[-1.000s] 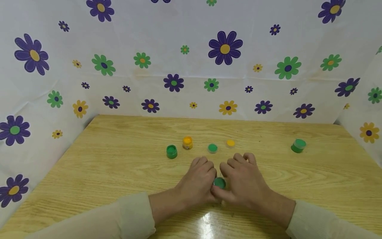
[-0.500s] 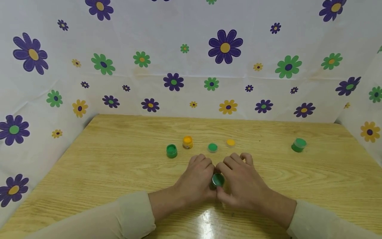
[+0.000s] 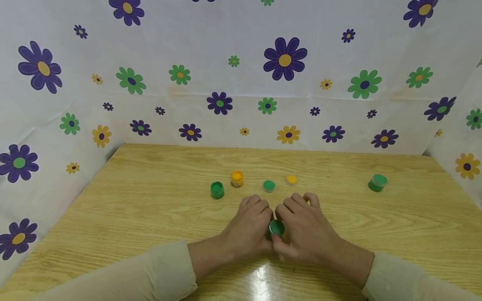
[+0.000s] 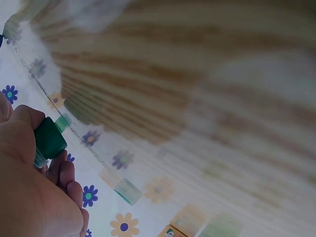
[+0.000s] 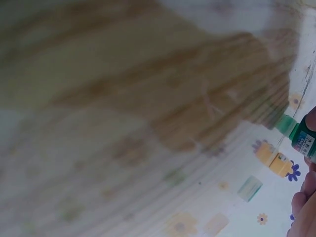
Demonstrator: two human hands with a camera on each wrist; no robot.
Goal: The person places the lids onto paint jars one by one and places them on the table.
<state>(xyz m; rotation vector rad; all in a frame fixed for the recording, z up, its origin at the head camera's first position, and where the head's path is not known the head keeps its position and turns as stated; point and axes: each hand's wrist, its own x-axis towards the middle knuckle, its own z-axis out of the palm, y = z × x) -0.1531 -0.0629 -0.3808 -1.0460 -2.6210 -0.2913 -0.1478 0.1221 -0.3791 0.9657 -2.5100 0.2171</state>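
Observation:
Between my two hands is a small green paint jar (image 3: 276, 228), its round top facing up toward the head camera. My left hand (image 3: 248, 228) grips its left side. My right hand (image 3: 306, 230) pinches it from the right, thumb at the near edge of the top and index finger curled at the far side. In the left wrist view the green body of the jar (image 4: 50, 138) sits between thumb and fingers of the left hand (image 4: 34, 182), with its clear rim pointing down-left. The right hand (image 5: 308, 197) shows only partly at the edge of its wrist view.
Beyond the hands stand an uncapped green paint jar (image 3: 217, 190) and an uncapped orange paint jar (image 3: 237, 179). A green lid (image 3: 269, 186) and a yellow lid (image 3: 291, 179) lie beside them. Another green jar (image 3: 378, 182) stands far right. Flower-printed sheeting (image 3: 241, 79) surrounds the wooden table (image 3: 150, 188).
My right thumb has drawn back from across the jar to its near edge, so more of the top shows. Both hands still hold the jar in nearly the same spot.

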